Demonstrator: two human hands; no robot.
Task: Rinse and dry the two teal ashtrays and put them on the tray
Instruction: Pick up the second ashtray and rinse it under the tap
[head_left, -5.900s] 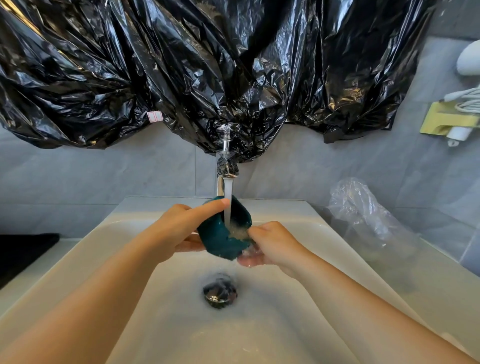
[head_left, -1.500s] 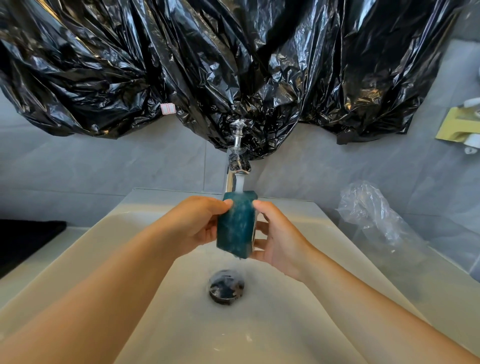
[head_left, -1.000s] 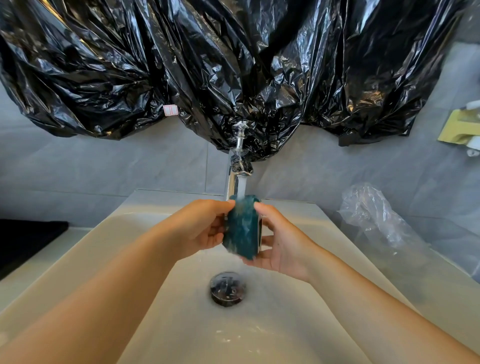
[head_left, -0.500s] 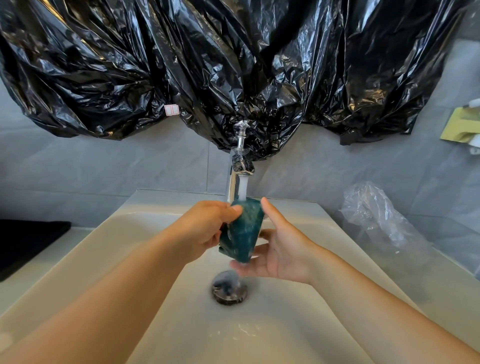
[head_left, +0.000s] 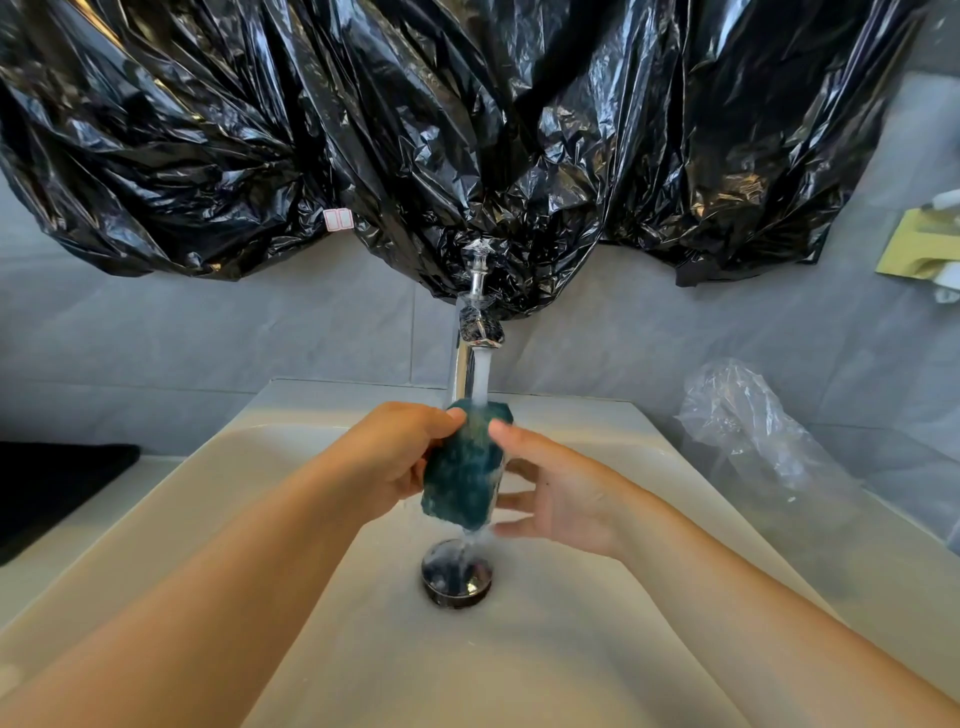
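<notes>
Black plastic (head_left: 467, 130) hangs over the tap (head_left: 460, 374); left hand (head_left: 395, 457) grips the teal ashtray (head_left: 460, 488) under water (head_left: 482, 382), right hand (head_left: 561, 499) splayed.

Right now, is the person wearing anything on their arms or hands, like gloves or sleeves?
No. The left hand and right hand are bare: no gloves, no rings that I can see. The left arm and right arm are bare too, with no sleeves, watch or bracelet in view.

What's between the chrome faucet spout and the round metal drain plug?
Head view: running water and the teal ashtray, gripped by the left hand; right hand spread beside it.
</notes>
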